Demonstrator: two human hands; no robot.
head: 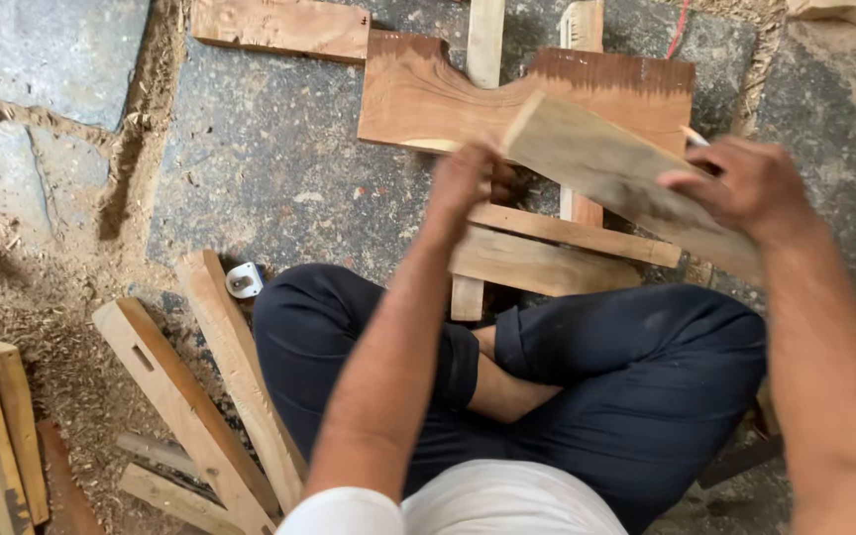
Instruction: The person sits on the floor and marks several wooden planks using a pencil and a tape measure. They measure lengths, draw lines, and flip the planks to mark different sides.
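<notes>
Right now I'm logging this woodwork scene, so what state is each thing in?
Pale rectangular wooden plank: lifted, tilted, held at both ends.
Left hand: gripping the plank's upper end, blurred.
Right hand: closed on the plank's lower end, a pencil-like stick in it.
Reddish-brown curved-cut wooden board: lying flat on the stone floor.
Long mortised wooden bar: lying on sawdust.

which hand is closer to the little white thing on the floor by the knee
Left. The left hand is up and to the right of the small white object; the right hand, gripping the wooden plank, is much farther right.
</notes>
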